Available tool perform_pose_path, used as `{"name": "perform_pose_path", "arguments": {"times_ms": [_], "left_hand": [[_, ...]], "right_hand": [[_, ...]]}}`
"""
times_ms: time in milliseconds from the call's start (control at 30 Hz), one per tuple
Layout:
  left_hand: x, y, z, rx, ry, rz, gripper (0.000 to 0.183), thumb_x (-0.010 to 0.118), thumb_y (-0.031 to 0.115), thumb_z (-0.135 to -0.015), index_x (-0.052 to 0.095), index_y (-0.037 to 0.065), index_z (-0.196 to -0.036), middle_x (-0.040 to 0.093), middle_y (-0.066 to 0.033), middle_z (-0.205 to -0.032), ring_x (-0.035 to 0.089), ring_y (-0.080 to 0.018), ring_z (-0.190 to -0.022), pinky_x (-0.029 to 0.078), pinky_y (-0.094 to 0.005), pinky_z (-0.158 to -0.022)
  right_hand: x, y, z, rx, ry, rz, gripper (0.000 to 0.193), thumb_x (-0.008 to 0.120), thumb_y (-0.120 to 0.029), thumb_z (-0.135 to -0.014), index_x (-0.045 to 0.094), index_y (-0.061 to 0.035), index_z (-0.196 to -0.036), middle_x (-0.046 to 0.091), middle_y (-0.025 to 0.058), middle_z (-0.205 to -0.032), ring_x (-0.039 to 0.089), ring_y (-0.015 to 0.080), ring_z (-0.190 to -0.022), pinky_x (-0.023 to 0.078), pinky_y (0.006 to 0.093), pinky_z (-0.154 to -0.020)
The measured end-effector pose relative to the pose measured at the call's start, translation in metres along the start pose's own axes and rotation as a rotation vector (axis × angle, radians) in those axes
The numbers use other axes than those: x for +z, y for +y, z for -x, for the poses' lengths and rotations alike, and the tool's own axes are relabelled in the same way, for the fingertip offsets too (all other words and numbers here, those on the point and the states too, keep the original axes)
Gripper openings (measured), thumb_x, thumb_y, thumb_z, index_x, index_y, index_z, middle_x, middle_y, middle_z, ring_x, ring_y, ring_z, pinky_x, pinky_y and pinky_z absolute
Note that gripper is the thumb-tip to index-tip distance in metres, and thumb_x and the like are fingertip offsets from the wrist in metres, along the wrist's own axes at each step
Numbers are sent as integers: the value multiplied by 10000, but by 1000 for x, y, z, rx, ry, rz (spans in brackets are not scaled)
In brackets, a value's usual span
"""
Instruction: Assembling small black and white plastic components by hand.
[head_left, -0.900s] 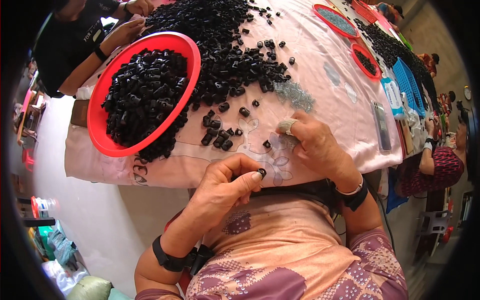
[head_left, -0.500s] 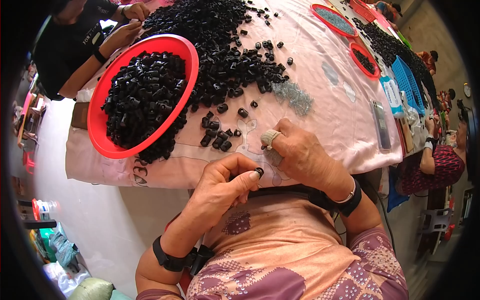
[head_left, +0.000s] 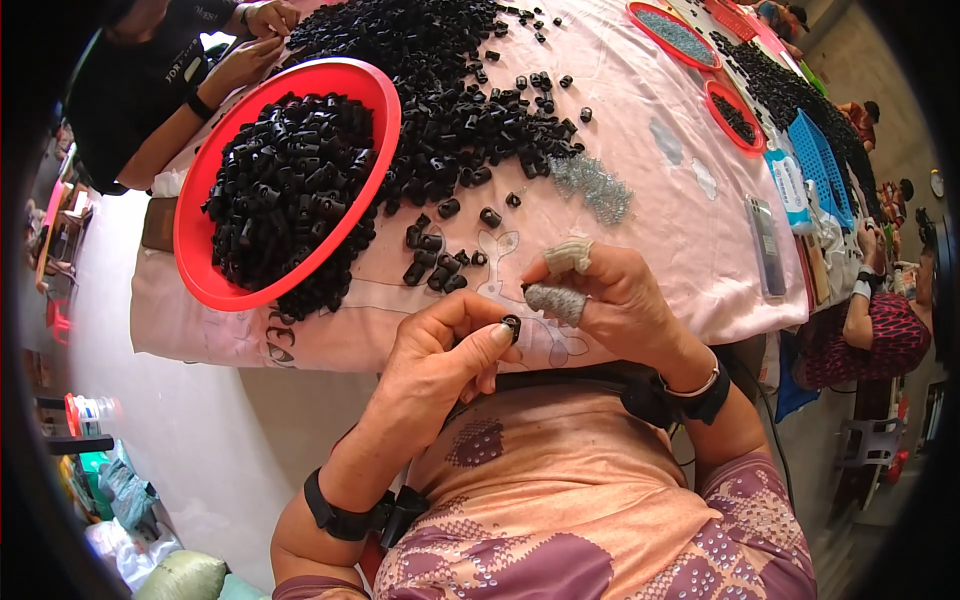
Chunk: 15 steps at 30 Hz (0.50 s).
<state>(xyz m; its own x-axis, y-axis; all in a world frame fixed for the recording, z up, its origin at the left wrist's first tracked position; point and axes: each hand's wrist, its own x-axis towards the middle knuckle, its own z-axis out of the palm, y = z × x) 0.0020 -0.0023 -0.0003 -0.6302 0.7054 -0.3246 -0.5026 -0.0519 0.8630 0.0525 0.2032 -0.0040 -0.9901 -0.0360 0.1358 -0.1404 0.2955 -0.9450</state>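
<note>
Between the thumb and fingers of my left hand (head_left: 440,350) is a small black cord-lock piece (head_left: 512,328), its round hollow end facing up. My right hand (head_left: 620,300) is beside it, a little farther off, with pale cloth covers on the thumb and forefinger. Those two fingertips are pinched together. A dark speck shows at their tips, too small to name. Beyond my hands, several loose black cord-lock pieces (head_left: 432,262) lie on the pink cloth (head_left: 650,270). Past them sits a small heap of silvery springs (head_left: 592,188).
A red basin (head_left: 388,120) full of black pieces stands at left by a large black pile (head_left: 430,90). To the right are red trays (head_left: 735,118), a blue basket (head_left: 818,170) and a phone (head_left: 765,245). A co-worker (head_left: 130,100) works at far left; others sit at far right.
My right hand has turned and drawn slightly nearer, showing more of both finger covers. The left hand has risen slightly to the left, still pinching the black piece.
</note>
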Motion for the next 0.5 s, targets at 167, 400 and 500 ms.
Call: {"name": "perform_pose_path", "arguments": {"times_ms": [167,400,500], "left_hand": [[-1,-1,0,31,6,-23,144,634,178,-915,612,62,-998,649,-5,-790,529,-22,-587,375,-139,-486],[-2,-3,-1,48,36,-41,140,632,153,-914,606,45,-999,656,-21,-805,538,-26,-602,379,-143,-492],[-2,-4,-1,49,49,-36,127,630,141,-915,603,42,-991,657,-24,-806,544,-31,-607,382,-146,-491]], "right_hand": [[2,-10,4,130,-49,-356,158,627,-6,-897,625,8,-1054,654,14,-918,621,70,-839,519,219,-720],[15,-10,7,39,-14,-355,172,646,-1,-878,626,7,-1048,655,33,-912,630,96,-825,514,226,-712],[12,-9,4,-78,8,-155,186,661,18,-841,641,-7,-1024,661,62,-901,644,132,-810,511,248,-689]]}}
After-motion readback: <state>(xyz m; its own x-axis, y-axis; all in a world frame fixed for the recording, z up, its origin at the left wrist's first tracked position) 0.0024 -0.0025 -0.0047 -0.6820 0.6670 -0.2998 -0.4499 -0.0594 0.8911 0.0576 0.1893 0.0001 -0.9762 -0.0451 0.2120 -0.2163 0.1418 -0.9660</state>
